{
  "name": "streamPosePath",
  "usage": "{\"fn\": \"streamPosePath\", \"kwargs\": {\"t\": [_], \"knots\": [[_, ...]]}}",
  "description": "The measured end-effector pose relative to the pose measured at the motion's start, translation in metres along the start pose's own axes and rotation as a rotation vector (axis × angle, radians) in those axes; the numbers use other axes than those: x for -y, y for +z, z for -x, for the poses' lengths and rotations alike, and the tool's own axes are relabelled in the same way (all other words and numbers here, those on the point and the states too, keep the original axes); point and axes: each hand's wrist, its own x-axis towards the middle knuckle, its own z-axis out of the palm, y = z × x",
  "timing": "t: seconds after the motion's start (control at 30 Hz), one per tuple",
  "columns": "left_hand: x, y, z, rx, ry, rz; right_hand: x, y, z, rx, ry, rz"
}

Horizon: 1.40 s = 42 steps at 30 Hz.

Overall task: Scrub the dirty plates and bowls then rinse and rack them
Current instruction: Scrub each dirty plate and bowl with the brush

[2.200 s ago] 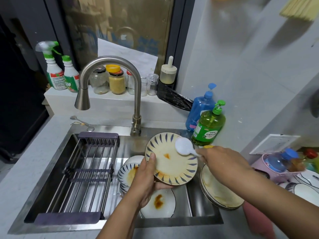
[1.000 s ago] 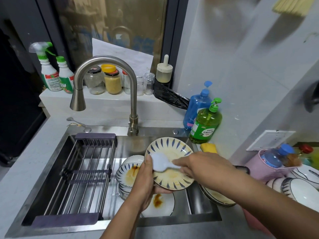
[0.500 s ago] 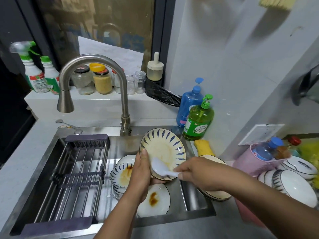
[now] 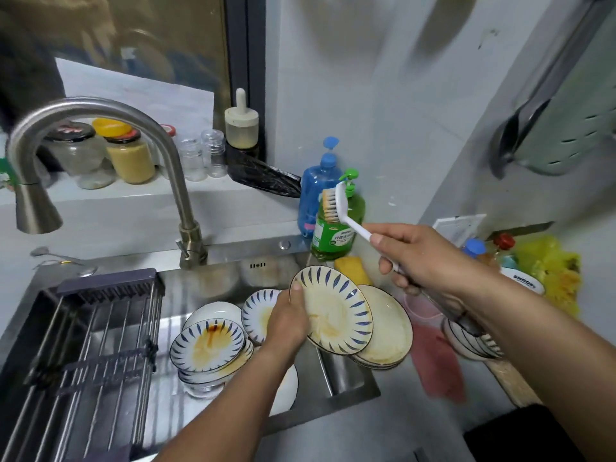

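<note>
Head-camera view over a steel sink (image 4: 233, 261): the left hand (image 4: 286, 323) grips the rim of a round white plate with blue leaf strokes and brown smears (image 4: 331, 311), tilting it above the sink's right edge. The right hand (image 4: 423, 261), fingers curled round the handle, holds a white dish brush with pale bristles (image 4: 336, 205) raised clear of the plate, in front of a green pump bottle of detergent (image 4: 336, 228). More stained plates lie stacked in the basin (image 4: 208, 348) and on the bench (image 4: 391, 331) just beside it. A dark wire rack (image 4: 93, 345) spans the sink's left half.
</note>
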Motion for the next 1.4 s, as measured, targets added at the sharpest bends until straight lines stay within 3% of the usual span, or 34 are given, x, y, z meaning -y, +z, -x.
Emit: {"fn": "streamPosePath", "kwargs": {"t": [0.27, 0.57, 0.97, 1.23, 1.4], "knots": [[0.003, 0.053, -0.016, 0.158, 0.072, -0.168, -0.023, -0.017, 0.01, -0.026, 0.041, -0.013], [0.006, 0.073, -0.02, 0.214, 0.116, -0.329, -0.045, -0.028, 0.009, -0.014, 0.072, 0.024], [0.012, 0.084, -0.027, 0.245, 0.007, -0.394, -0.058, -0.037, 0.01, -0.022, 0.107, 0.038], [0.009, 0.079, -0.012, 0.341, 0.156, -0.971, -0.069, -0.035, 0.005, -0.014, 0.113, 0.068], [0.004, 0.076, -0.017, 0.425, 0.172, -1.071, -0.074, -0.028, -0.004, -0.006, 0.127, 0.065]]}}
